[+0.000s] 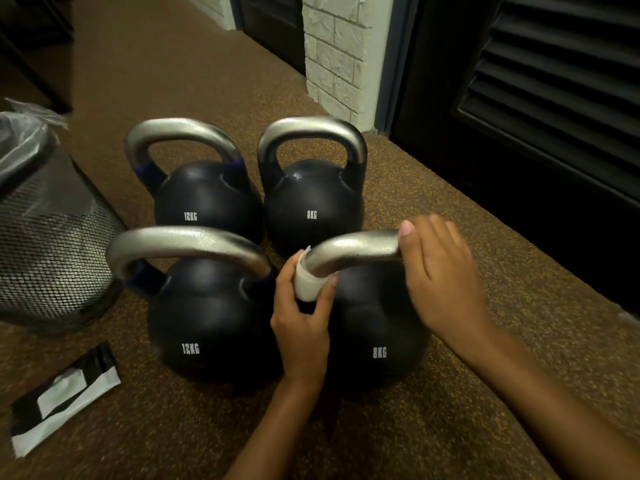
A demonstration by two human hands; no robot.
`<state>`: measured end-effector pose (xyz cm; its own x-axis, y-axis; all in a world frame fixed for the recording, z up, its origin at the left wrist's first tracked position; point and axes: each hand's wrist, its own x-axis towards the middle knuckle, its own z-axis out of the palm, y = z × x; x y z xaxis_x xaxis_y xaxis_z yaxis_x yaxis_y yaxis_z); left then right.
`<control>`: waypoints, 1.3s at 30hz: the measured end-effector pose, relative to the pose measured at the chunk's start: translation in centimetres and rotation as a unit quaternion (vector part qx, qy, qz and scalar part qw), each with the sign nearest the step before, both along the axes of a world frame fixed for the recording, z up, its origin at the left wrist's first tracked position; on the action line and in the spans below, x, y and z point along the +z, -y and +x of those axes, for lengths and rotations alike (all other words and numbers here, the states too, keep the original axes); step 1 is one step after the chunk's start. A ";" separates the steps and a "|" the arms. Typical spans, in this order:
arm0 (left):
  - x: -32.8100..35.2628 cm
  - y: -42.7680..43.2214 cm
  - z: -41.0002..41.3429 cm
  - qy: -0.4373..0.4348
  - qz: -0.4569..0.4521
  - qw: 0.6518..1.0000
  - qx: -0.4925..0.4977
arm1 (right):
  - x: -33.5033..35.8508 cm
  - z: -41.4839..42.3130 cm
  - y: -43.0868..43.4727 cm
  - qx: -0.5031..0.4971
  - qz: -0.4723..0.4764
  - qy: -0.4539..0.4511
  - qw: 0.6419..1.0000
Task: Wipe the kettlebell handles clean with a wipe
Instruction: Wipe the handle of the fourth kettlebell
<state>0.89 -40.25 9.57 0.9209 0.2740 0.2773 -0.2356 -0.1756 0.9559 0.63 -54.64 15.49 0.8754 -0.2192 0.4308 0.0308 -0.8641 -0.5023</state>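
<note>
Four black kettlebells with silver handles stand on the brown floor: a near 12KG one [207, 327], a near 8KG one [381, 341], a far 12KG one [204, 202] and a far 8KG one [311, 202]. My left hand [301, 327] wraps a white wipe [308, 282] round the left end of the near 8KG handle [353, 251]. My right hand [440, 271] grips the right end of the same handle.
A black mesh bin [45, 237] with a clear liner stands at the left. A black and white wipe packet [62, 393] lies on the floor at the near left. A white brick pillar [336, 53] and dark louvred doors [554, 98] stand behind.
</note>
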 end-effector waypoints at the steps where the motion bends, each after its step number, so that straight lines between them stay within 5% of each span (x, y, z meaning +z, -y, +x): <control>1: 0.1 0.0 0.1 0.006 0.012 1.000 -0.003 | 0.0 0.0 0.0 -0.001 -0.001 0.001 1.000; 9: 3.1 0.8 1.7 0.133 0.176 0.973 -0.071 | -0.3 0.2 0.0 -0.006 0.001 0.005 1.000; 18: 5.2 1.1 2.2 0.166 0.338 0.914 -0.153 | -0.2 0.1 0.0 0.004 0.008 0.005 1.000; 23: 4.6 0.0 2.1 0.140 0.196 0.955 -0.174 | -0.1 0.0 0.1 0.002 -0.005 0.004 1.000; 26: 4.0 -0.4 1.8 0.047 0.036 0.990 -0.132 | -0.1 0.0 0.1 0.001 -0.008 0.004 1.000; 30: 3.5 -0.8 1.9 -0.095 -0.001 0.993 -0.065 | -0.2 0.0 0.1 0.000 -0.011 0.006 1.000; 34: 5.2 0.1 2.6 -0.072 0.078 0.992 -0.060 | -0.2 0.0 0.0 -0.003 -0.003 0.006 1.000; 39: 7.3 2.4 2.2 0.078 0.300 0.948 -0.074 | -0.2 0.1 0.0 0.000 0.006 0.008 1.000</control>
<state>3.11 -42.65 16.88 0.8716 -0.1058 0.4786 -0.4308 -0.6311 0.6451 0.69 -54.63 15.24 0.8687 -0.2235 0.4421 0.0397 -0.8581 -0.5119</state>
